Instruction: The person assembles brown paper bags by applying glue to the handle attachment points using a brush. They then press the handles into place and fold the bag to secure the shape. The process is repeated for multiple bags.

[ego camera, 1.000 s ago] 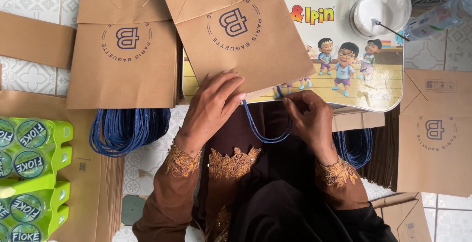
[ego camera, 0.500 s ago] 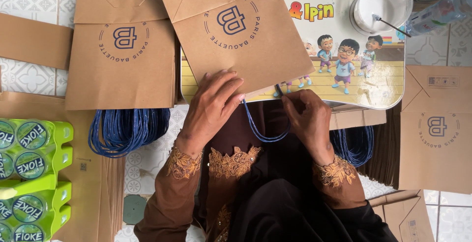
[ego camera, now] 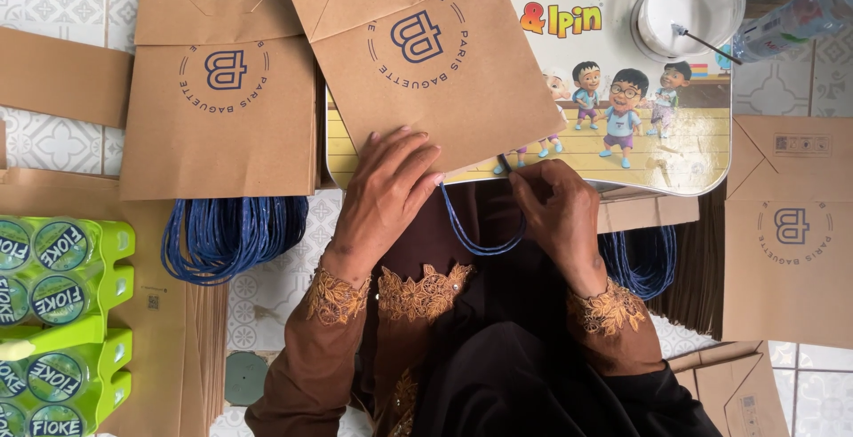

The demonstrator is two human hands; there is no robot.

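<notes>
Hands unmoved since before, left hand (ego camera: 386,193) flat on brown paper bag (ego camera: 435,64), right hand (ego camera: 555,215) pinching blue cord handle (ego camera: 471,237)

Under our left hand (ego camera: 384,195) we see a flat brown paper bag (ego camera: 426,64), tilted; its blue cord handle (ego camera: 475,240) loops toward our right hand (ego camera: 555,215).

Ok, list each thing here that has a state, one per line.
Bag: flat, folded, lying on the tray, left hand pressing its lower edge.
Left hand: fingers flat on the bag.
Right hand: pinching the handle's end at the bag's edge.
Handle: looped, hanging off the bag.
Cup: open, stick inside.
Bottle: lying down.
</notes>
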